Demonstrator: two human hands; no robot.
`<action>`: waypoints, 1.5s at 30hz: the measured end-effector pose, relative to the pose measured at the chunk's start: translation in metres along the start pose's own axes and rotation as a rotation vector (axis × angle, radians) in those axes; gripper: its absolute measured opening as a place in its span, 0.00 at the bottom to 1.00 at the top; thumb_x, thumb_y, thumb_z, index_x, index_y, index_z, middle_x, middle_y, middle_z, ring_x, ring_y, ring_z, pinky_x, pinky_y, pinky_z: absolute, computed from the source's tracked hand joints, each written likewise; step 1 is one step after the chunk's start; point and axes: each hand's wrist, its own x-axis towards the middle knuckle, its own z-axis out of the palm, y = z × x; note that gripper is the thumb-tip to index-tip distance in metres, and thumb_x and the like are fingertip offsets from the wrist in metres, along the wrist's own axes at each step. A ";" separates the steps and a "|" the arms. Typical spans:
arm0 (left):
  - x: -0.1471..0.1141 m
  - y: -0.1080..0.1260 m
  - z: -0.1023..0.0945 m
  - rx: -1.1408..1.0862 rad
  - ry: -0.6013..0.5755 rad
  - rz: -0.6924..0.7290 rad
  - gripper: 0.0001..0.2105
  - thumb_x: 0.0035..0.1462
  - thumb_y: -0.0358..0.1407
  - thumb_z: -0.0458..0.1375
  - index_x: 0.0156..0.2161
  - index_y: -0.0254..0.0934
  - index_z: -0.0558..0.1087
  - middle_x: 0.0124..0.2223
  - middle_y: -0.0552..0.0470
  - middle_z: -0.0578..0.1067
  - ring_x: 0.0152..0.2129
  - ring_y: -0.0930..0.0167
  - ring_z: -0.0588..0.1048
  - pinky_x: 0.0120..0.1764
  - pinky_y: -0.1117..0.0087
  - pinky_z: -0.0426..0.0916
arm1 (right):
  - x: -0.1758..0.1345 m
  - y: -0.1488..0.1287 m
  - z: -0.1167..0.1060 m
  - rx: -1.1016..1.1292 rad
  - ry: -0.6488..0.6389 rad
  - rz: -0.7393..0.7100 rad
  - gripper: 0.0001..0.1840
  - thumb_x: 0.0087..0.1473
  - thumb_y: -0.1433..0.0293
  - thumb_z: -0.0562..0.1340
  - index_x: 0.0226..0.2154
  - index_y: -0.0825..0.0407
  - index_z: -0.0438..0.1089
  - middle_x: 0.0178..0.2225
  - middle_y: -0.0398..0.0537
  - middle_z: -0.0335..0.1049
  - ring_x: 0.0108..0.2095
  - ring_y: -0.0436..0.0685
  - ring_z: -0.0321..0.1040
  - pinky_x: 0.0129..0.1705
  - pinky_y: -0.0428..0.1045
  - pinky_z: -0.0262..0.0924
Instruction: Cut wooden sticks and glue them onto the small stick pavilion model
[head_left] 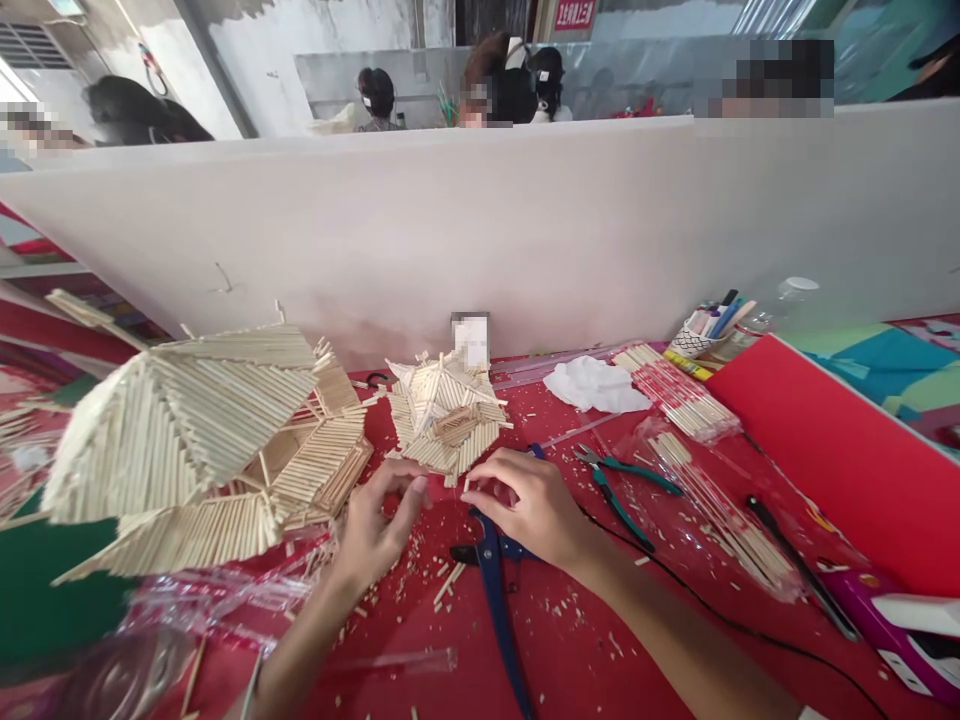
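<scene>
My left hand is curled with thumb and index finger brought close together; whatever they may pinch is too small to make out. My right hand pinches a short piece of wooden stick between thumb and fingertips. Just beyond both hands stands a small pagoda-like model of wooden sticks, its roof panels sloping outward. A larger stick model with wide roofs rises to the left of my left hand. Blue-handled cutters lie below my right hand, and their blade end is partly hidden.
Green-handled pliers, bagged stick bundles, white tissue and a purple power strip lie to the right. Cut scraps litter the red table. A white partition closes the back, with people beyond it.
</scene>
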 end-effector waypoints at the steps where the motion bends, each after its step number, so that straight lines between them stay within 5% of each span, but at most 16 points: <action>1: -0.002 -0.007 0.003 0.024 0.030 0.034 0.07 0.67 0.37 0.56 0.40 0.36 0.73 0.27 0.54 0.78 0.22 0.73 0.77 0.26 0.75 0.70 | 0.000 0.002 0.002 -0.007 -0.005 -0.003 0.06 0.63 0.65 0.67 0.36 0.51 0.74 0.34 0.46 0.78 0.33 0.53 0.75 0.36 0.47 0.67; 11: -0.019 -0.046 0.019 0.131 0.138 0.138 0.04 0.66 0.32 0.56 0.39 0.37 0.73 0.26 0.57 0.78 0.19 0.75 0.77 0.25 0.77 0.69 | 0.001 0.005 0.009 -0.170 0.031 -0.151 0.07 0.66 0.68 0.64 0.37 0.53 0.76 0.31 0.48 0.76 0.32 0.53 0.73 0.36 0.47 0.66; 45: -0.026 -0.063 0.021 0.115 0.046 0.055 0.06 0.67 0.35 0.55 0.40 0.37 0.74 0.29 0.53 0.79 0.23 0.72 0.78 0.30 0.74 0.72 | 0.001 0.006 0.005 -0.203 0.003 -0.183 0.06 0.66 0.69 0.64 0.40 0.53 0.76 0.31 0.48 0.77 0.32 0.53 0.74 0.37 0.48 0.69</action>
